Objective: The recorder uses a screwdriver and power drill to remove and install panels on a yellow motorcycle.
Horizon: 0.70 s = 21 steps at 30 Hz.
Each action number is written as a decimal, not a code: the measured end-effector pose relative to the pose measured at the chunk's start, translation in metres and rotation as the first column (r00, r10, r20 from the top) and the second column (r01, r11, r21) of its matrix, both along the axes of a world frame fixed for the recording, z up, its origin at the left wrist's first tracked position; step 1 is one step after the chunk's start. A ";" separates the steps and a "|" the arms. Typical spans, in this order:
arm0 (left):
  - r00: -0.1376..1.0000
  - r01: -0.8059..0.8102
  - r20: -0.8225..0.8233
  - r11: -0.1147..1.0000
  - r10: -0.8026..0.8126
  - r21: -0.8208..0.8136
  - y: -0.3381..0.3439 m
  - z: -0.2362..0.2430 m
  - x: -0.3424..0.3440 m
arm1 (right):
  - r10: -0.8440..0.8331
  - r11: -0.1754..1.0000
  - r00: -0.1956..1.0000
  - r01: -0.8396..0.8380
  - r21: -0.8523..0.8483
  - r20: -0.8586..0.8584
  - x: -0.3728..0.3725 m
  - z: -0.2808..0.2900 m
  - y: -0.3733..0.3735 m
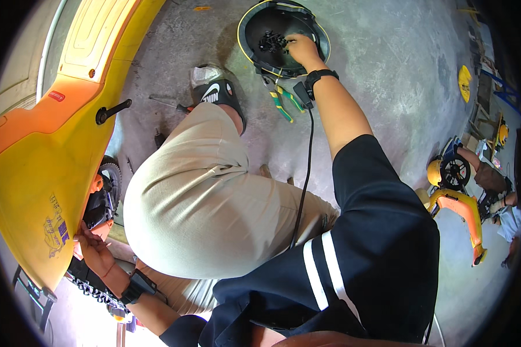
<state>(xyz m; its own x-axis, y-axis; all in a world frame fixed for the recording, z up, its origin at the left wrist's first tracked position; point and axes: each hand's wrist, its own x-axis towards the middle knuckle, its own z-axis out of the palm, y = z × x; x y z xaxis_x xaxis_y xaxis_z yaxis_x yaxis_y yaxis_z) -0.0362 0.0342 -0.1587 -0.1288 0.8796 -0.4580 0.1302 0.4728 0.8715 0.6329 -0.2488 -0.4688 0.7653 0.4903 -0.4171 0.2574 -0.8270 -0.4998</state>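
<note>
My right hand [302, 50] reaches into an upturned black helmet [260, 20] with a yellow rim, lying on the floor. Its fingers are pinched together at a heap of small black parts [272, 41]; whether they grip one is too small to see. At the left, my left hand [96, 254] is against the edge of a large yellow and orange body panel [26, 196] of a vehicle. Those fingers are curled, and what lies between them is hidden. A black crank-like piece [113, 111] sticks out from the panel's side.
Green-handled pliers [285, 104] lie beside the helmet, and a screwdriver [179, 107] near my shoe [217, 98]. A black cable [307, 179] runs from my right wrist. A wheel [111, 179] stands behind the panel. At far right, another person [492, 173] is beside a yellow-orange vehicle [463, 205].
</note>
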 end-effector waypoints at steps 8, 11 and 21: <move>0.999 0.022 0.040 1.000 -0.021 -0.017 0.002 -0.002 -0.008 | 0.125 0.991 0.990 -0.127 -0.033 -0.070 0.001 -0.003 0.013; 1.000 0.010 0.025 1.000 -0.010 -0.020 0.000 -0.001 -0.004 | 0.072 0.994 0.995 -0.077 -0.075 -0.071 0.001 0.002 0.016; 1.000 -0.005 -0.005 1.000 0.005 -0.014 0.002 0.001 0.007 | -0.061 0.998 0.996 0.063 0.028 -0.072 0.006 -0.026 0.000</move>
<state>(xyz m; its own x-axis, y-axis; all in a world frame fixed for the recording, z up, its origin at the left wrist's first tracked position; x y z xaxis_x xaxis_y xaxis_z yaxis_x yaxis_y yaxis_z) -0.0296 0.0358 -0.1576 -0.1356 0.8727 -0.4691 0.1323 0.4852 0.8643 0.6388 -0.2484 -0.4945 0.7638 0.4558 -0.4570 0.1689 -0.8245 -0.5401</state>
